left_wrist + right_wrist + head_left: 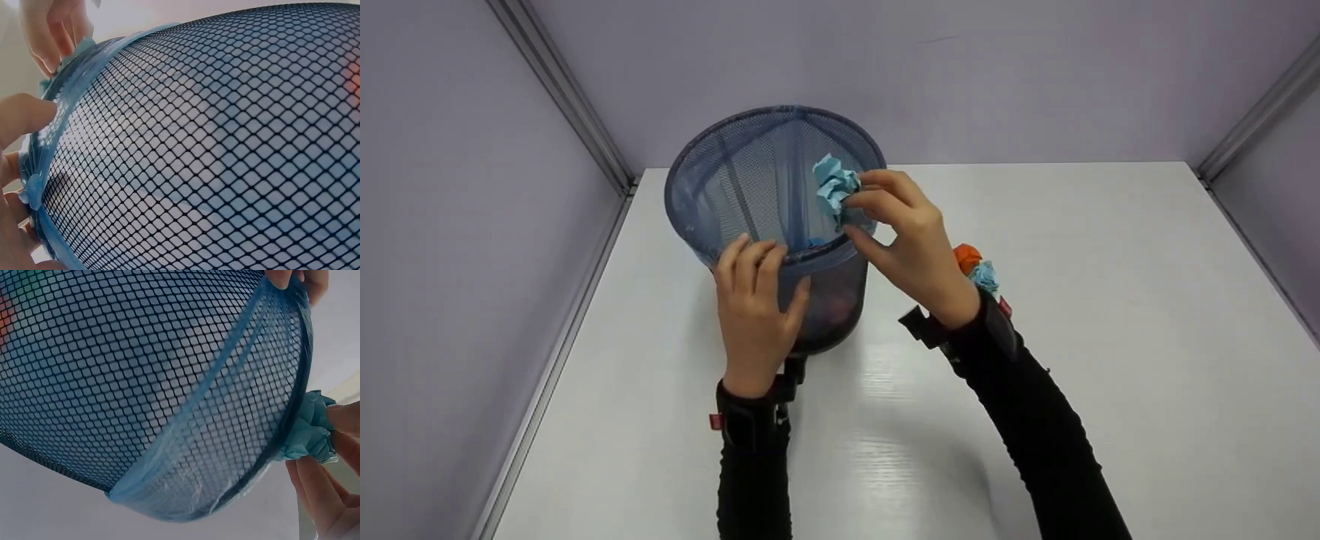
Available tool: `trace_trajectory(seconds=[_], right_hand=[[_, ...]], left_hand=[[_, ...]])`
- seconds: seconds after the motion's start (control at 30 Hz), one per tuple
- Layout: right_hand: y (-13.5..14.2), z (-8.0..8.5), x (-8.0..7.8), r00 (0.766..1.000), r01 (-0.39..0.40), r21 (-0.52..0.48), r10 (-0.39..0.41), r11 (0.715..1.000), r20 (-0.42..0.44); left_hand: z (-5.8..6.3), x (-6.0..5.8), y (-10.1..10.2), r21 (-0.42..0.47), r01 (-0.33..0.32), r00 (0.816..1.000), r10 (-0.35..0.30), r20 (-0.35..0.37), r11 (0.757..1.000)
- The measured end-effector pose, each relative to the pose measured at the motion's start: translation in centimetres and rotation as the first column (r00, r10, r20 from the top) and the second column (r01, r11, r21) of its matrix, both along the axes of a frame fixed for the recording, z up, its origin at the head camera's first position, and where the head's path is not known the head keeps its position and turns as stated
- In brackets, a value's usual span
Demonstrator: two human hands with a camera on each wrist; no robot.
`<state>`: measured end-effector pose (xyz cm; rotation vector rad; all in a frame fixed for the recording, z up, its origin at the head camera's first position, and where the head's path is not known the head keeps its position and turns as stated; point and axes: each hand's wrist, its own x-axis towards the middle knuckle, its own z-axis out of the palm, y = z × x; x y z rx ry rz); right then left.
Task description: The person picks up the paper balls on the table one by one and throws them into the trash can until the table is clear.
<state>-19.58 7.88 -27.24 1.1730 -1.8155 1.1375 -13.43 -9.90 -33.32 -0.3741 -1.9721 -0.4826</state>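
In the head view a black mesh wastebasket (840, 304) stands tilted toward me, lined with a translucent blue plastic bag (795, 176) folded over its rim. My left hand (754, 319) grips the near rim, fingers over the edge and thumb on the outside. At the right side of the opening, my right hand (911, 244) pinches a crumpled light-blue paper ball (832, 187) between thumb and fingers. The right wrist view shows that paper ball (309, 430) at the rim, partly hidden behind it. Through the mesh, blurred orange and green patches show.
On the white table (1110, 300), an orange crumpled paper ball (967, 257) and another light-blue paper ball (984, 277) lie beyond my right wrist, partly hidden by it. A pale wall (1035, 90) rises behind the table, with side panels left and right.
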Motion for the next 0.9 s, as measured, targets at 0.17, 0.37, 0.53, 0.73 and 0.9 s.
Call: trace_trajectory(seconds=[0.17,0.37,0.53,0.73,0.9], right_hand=[[-0.2,-0.3,-0.1,1.0,-0.023,0.022,0.023,0.999,0.002],[0.4,-0.5,0.0,1.0,-0.005,-0.008,0.005,1.0,-0.007],[1.2,-1.5,-0.4,1.0,0.02,-0.036,-0.02,0.999,0.011],[2.9,-3.8,-1.4,0.994,0.072,-0.008,-0.071,0.997,0.078],[5.3,-6.2,-2.5,0.976,0.167,0.099,-0.179,0.981,0.124]], left_hand=[[0.1,0.0,0.1,0.0,-0.003,1.0,0.003,0.008,1.0],[0.1,0.0,0.0,-0.002,-0.007,1.0,0.007,0.005,1.0],[0.1,0.0,-0.1,-0.001,-0.005,1.0,0.005,0.001,1.0],[-0.1,-0.1,-0.1,0.009,0.003,1.0,-0.003,-0.011,1.0],[-0.1,-0.2,0.0,0.01,0.005,1.0,-0.005,-0.018,1.0]])
